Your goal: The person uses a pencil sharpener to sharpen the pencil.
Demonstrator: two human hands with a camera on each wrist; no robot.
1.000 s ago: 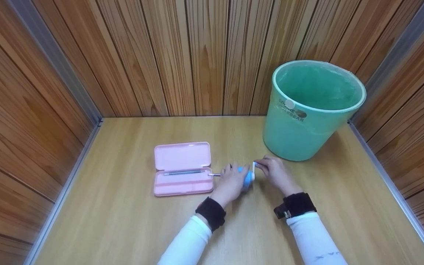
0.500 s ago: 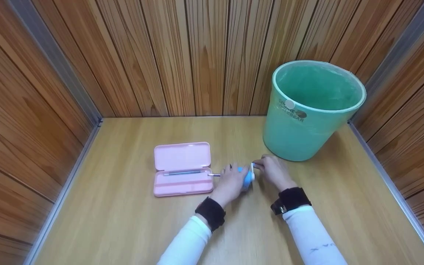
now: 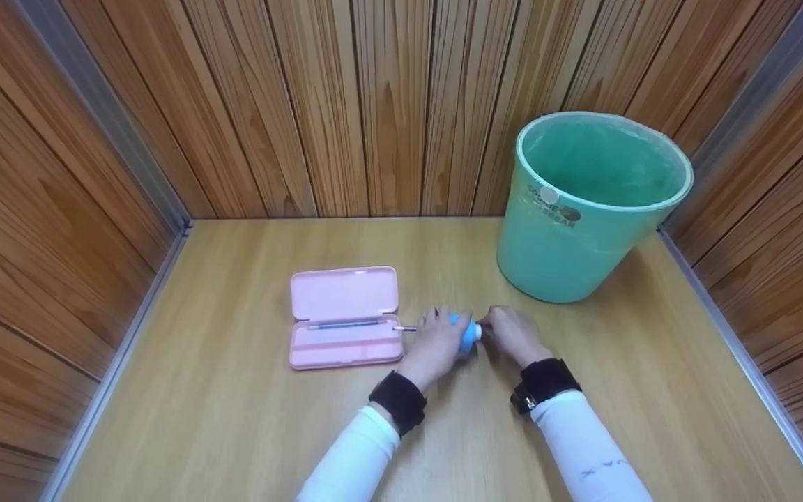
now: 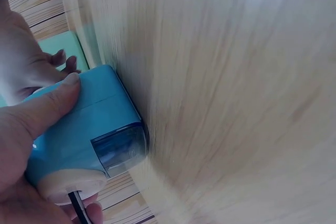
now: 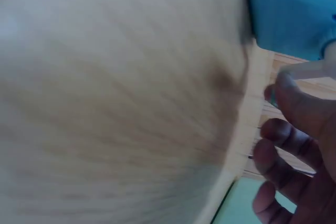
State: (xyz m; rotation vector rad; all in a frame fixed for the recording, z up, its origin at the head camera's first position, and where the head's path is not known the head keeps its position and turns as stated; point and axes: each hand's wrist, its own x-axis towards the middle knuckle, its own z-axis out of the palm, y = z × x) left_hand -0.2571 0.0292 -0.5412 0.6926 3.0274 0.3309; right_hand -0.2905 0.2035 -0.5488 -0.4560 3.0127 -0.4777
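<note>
Both hands on a blue crank pencil sharpener, pencil in its port

Sharpener: the blue pencil sharpener (image 4: 105,106) sits on the wooden tabletop (image 3: 234,418), between the two hands, to the right of the pencil case in the head view. A translucent drawer (image 4: 123,149) shows at its lower end in the left wrist view.

Left hand (image 3: 435,345): grips the sharpener body, thumb laid across the blue casing. A dark pencil (image 4: 79,207) enters the pale round collar (image 4: 71,183); its outer end reaches the pencil case's right edge in the head view. Contact there: cannot tell.

Right hand (image 3: 513,336): narrow pinch, thumb and forefinger on the end of the white crank (image 5: 307,70); remaining fingers loosely bent, apart from the handle.

Surroundings: pink pencil case (image 3: 344,294), lid laid back, one thin bluish writing implement (image 3: 346,325) lying inside; pen or pencil, unclear. Mint-green bin (image 3: 562,244) upright behind the right hand, near the wood-panelled wall (image 3: 387,111). Black bands (image 3: 399,402) on both wrists, white sleeves (image 3: 353,457).
</note>
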